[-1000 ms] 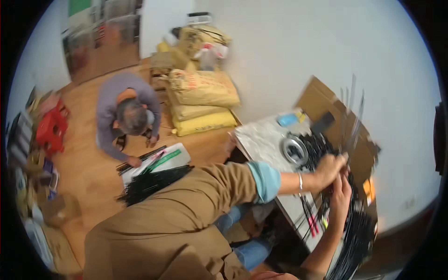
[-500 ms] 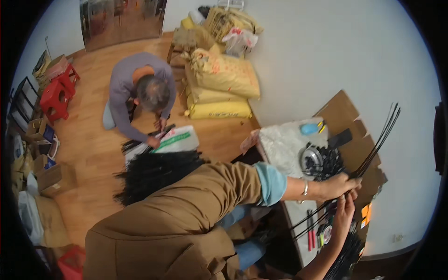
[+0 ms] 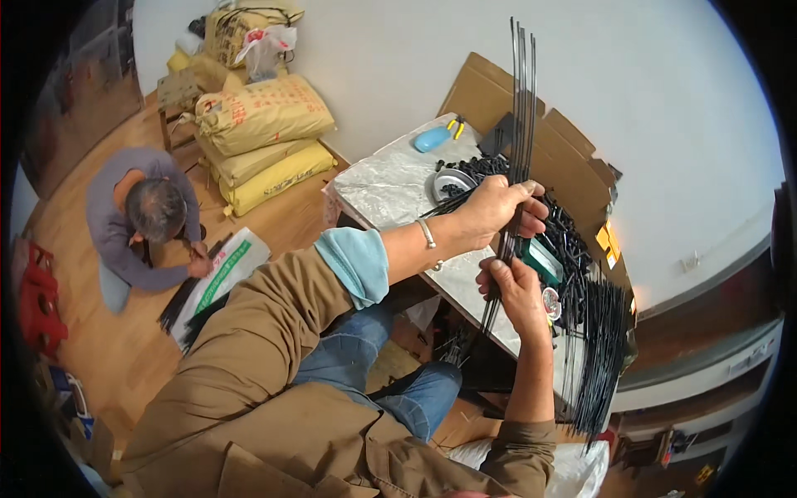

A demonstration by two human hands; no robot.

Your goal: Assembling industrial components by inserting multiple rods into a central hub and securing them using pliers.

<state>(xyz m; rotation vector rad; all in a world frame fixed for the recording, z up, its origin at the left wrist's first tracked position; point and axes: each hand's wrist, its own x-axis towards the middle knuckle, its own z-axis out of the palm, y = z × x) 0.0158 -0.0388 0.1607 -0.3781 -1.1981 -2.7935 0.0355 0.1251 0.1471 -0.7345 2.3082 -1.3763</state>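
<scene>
The left hand (image 3: 496, 207) wraps thin black rods (image 3: 507, 242), tips toward twelve o'clock; at its six o'clock, the right hand (image 3: 519, 295) pinches them, likely keeping the bundle straight above the table (image 3: 382, 184).

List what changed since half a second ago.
The view swung right. The left hand and right hand moved back toward the front edge of the table and drew apart, the right lower along the thin black rods. Both still hold them; the co-worker still crouches over the white sheet.
</scene>
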